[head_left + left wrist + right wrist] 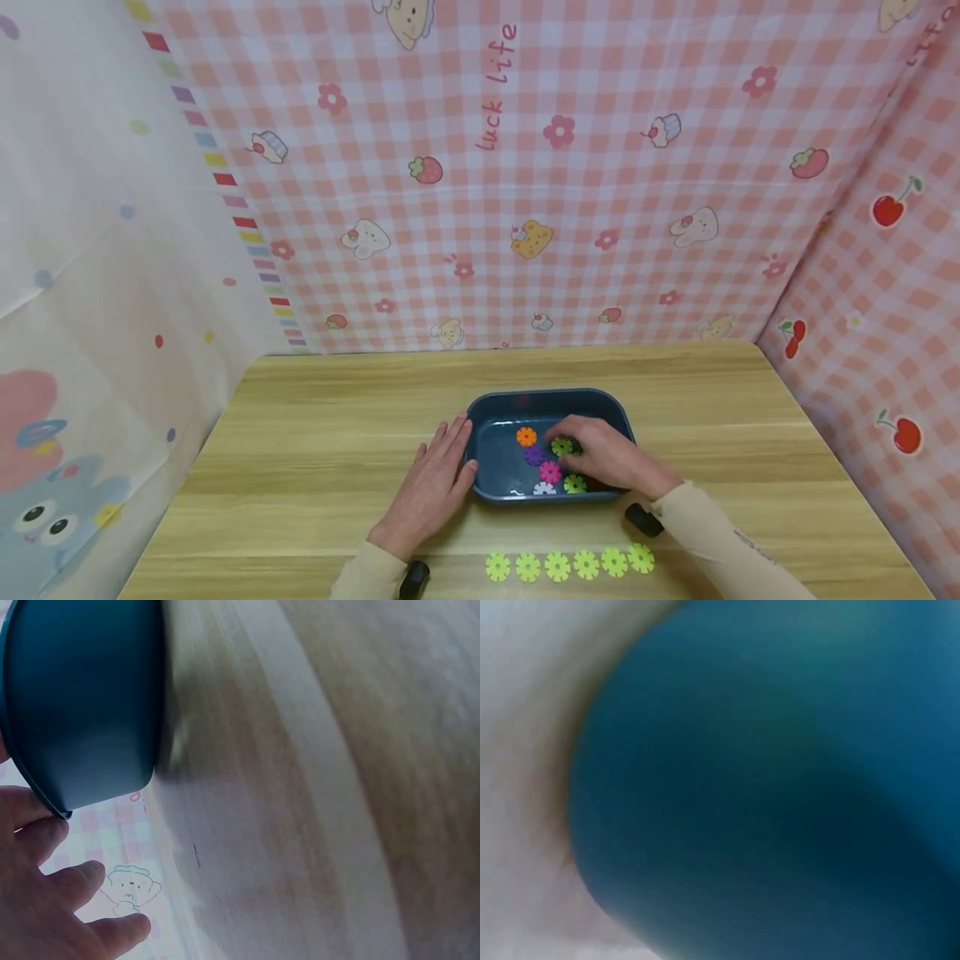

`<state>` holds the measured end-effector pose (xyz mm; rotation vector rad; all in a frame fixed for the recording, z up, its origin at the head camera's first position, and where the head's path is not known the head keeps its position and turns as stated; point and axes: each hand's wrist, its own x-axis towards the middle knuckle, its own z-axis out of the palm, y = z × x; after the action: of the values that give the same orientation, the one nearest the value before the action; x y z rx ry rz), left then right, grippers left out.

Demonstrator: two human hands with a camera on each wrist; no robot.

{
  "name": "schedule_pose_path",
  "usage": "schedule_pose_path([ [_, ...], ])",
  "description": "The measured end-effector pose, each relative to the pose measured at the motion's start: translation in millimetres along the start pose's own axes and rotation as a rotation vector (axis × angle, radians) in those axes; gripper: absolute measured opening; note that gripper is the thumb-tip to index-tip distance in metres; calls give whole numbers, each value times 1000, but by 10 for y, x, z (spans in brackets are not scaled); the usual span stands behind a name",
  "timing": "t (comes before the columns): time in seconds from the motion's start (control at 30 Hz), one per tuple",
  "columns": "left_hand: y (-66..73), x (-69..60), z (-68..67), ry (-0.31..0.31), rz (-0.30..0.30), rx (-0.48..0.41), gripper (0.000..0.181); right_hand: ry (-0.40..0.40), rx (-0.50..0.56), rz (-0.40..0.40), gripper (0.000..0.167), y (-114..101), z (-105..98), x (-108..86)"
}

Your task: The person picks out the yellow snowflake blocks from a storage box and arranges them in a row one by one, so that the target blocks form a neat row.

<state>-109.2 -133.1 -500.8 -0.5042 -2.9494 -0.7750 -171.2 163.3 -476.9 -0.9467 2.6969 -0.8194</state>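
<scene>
A dark blue tray [495, 497] holds several small notched flower discs: an orange disc [527, 437], a purple disc [534, 455], a pink disc [551, 472], a white disc [544, 489] and green ones. My left hand [429, 492] rests against the tray's left rim with fairly straight fingers; the left wrist view shows its fingertips at the rim [45, 801]. Inside the tray, my right hand [603, 452] has its thumb and forefinger around a green disc [562, 447]; whether they pinch it is unclear. Another green disc [575, 483] lies below that hand. The right wrist view shows mostly the tray's blurred wall [742, 787].
In front of the tray, several yellow-green discs [557, 567] lie in a row on the wooden table [315, 467]. Checked cloth [480, 208] hangs behind the table and at its right; a white patterned cloth [150, 250] hangs at the left.
</scene>
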Motion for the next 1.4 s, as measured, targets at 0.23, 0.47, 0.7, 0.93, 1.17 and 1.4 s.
schedule_pose_path([
  [0.23, -14, -1, 14, 2, -5, 10, 59, 27, -46, 117, 31, 9, 6, 48],
  [0.47, -13, -14, 22, 8, -1, 10, 59, -7, -43, 143, 32, 19, 52, 91],
  [0.7, -6, -12, 17, 12, 1, 9, 59, -35, 21, 102, 35, 37, 60, 119],
  [0.93, -7, -11, 21, 21, 0, 6, 59, -23, 0, 111, 35, 56, 52, 145],
  [1.17, -5, -2, 24, 11, -8, 8, 59, -46, -19, 81, 33, 80, 55, 154],
  [1.4, 0, 0, 17, 11, -9, -1, 59, -55, -21, 65, 30, 108, 61, 163],
])
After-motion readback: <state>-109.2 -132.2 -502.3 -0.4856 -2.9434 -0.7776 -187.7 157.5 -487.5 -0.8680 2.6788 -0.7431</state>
